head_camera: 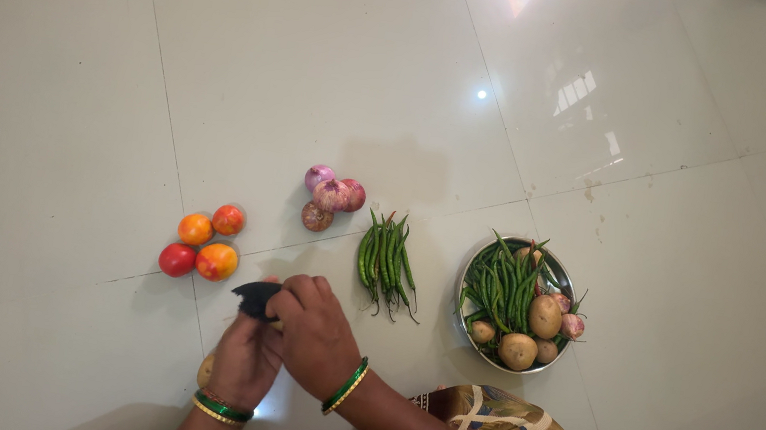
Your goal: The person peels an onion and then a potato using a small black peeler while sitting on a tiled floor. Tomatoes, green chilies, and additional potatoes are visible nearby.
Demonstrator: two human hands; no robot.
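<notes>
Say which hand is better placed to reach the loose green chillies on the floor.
Right hand, probably: it lies nearer the loose green chillies, though it grips a dark object. The left hand sits further back.

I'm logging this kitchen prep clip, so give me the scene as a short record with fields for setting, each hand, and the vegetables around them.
setting: pale tiled floor, seen from above
left hand: left hand under a small dark object, green and gold bangles at the wrist
right hand: right hand gripping the same dark object from above
beneath hands: part of a potato shows
tomatoes: four tomatoes, left of the hands
onions: onions in a cluster
loose chillies: green chillies in a pile on the floor
bowl: steel bowl holding chillies, potatoes and small onions
</notes>
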